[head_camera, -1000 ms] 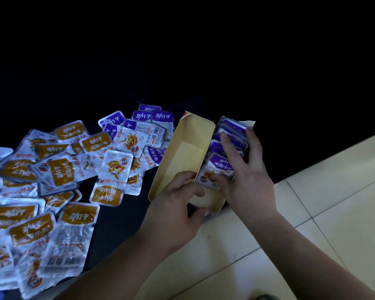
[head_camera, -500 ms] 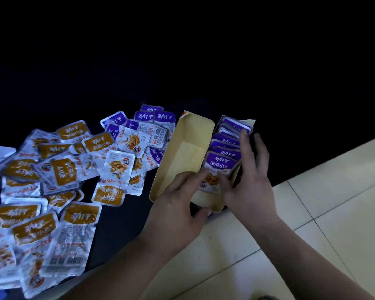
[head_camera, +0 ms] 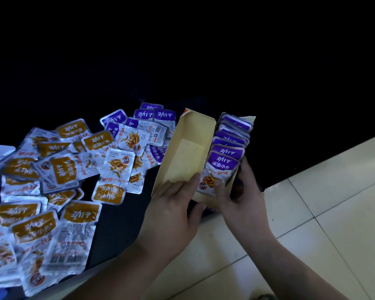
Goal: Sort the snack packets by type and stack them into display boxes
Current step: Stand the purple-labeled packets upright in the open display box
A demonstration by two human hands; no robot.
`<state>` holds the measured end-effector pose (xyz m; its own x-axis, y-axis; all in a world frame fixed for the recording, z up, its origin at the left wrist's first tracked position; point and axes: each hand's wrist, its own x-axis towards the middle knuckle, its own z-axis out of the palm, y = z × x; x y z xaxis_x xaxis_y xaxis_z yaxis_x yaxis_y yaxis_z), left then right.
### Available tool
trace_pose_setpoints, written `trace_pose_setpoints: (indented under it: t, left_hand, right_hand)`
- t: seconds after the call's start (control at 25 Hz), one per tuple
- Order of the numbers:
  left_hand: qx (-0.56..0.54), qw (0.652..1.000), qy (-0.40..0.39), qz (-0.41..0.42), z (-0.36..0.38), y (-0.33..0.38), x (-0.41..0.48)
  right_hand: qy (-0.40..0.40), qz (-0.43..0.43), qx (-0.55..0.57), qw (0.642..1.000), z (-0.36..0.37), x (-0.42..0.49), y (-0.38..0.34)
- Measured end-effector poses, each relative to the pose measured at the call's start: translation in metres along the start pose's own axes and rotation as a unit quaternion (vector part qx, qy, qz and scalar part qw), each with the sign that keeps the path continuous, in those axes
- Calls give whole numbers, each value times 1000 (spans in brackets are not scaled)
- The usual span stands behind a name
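Display box (head_camera: 188,156): near end hidden under gripping left hand (head_camera: 171,213), right hand (head_camera: 243,198).

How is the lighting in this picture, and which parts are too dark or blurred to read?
Head view: the upper half is almost black, nothing readable there; the floor tiles are the brightest area; the purple packets in the display box are sharp; the gold packets at lower left show foil glare and softer edges.
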<state>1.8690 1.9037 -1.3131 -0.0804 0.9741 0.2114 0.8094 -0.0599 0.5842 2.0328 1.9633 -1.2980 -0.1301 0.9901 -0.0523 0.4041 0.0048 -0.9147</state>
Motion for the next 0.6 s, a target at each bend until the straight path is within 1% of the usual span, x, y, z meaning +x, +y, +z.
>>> trace_pose_setpoints:
  t: [0.16,0.28,0.32,0.36,0.4,0.44,0.48,0.56,0.6]
  left_hand:
    - [-16,998,-52,-20,16,19,14]
    - [-69,991,-114,-31,18,37,27]
    - [-81,989,-118,-26,14,41,28]
    - [-89,990,-104,-16,8,44,28]
    - [-96,993,-73,-2,1,44,27]
    - [-104,994,-30,12,-5,42,25]
    - [-111,994,14,20,-10,38,23]
    - [-94,993,75,12,-18,17,17]
    - [-61,994,90,-4,-21,1,13]
  right_hand:
    - [-6,17,-30,999,-10,21,-4]
    - [2,30,-45,999,-21,33,-4]
    - [10,47,-50,998,-24,35,-4]
    - [19,61,-58,996,-27,35,-3]
    - [27,63,-63,996,-28,32,-3]
    - [34,48,-72,996,-28,27,-5]
    - [46,8,-92,995,-28,20,-8]
    - [68,-124,-150,979,-25,7,-20]
    - [61,-187,-162,967,-20,1,-29]
